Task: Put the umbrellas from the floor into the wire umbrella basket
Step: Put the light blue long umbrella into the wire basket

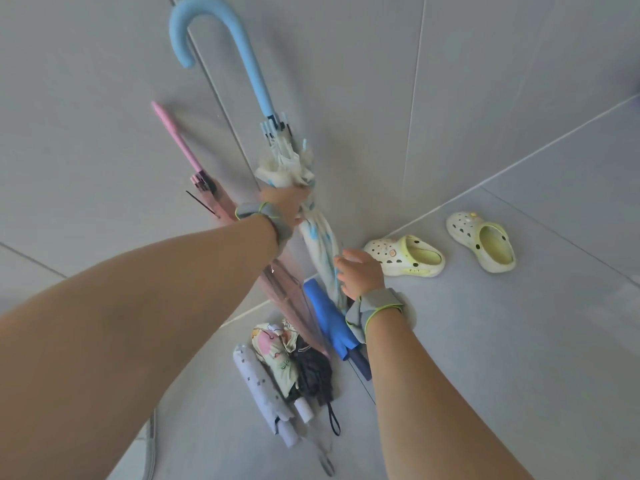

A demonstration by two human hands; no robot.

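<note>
A long white-and-blue umbrella [313, 233] with a light-blue hooked handle stands nearly upright in the corner. My left hand [282, 202] grips its folded canopy high up, and my right hand [360, 277] holds it lower down. A pink long umbrella [207, 188] leans against the wall behind my left wrist. On the floor lie a blue folding umbrella [329, 320], a floral one [275, 355], a black one [315, 374] and a lilac one [258, 386]. The thin wires of the basket [362, 382] are barely visible around them.
Two pale yellow-white clogs [405, 256] [483, 240] lie on the grey tiled floor to the right of the corner. Grey tiled walls meet behind the umbrellas. Both my wrists wear grey bands.
</note>
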